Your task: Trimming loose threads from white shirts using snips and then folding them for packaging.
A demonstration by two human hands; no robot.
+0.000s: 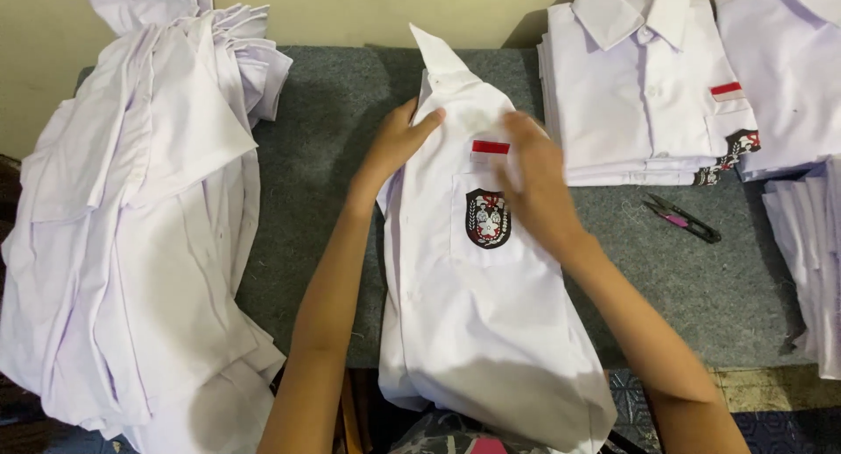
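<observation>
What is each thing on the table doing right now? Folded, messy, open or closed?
Shirt in the middle: partly folded, pocket badge facing up, hanging off the table's front edge.
Left hand: open, flat on the shirt near the collar.
Right hand: open, pressing the shirt beside the pocket.
Folded stack: neat, buttoned, collars up.
Loose pile: unfolded, rumpled.
Thread snips: lying flat; open or closed, cannot tell.

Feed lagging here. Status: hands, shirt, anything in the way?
Left hand and right hand flat on the white shirt, near collar and pocket. Thread snips lie right, apart. Nothing in the way.
</observation>
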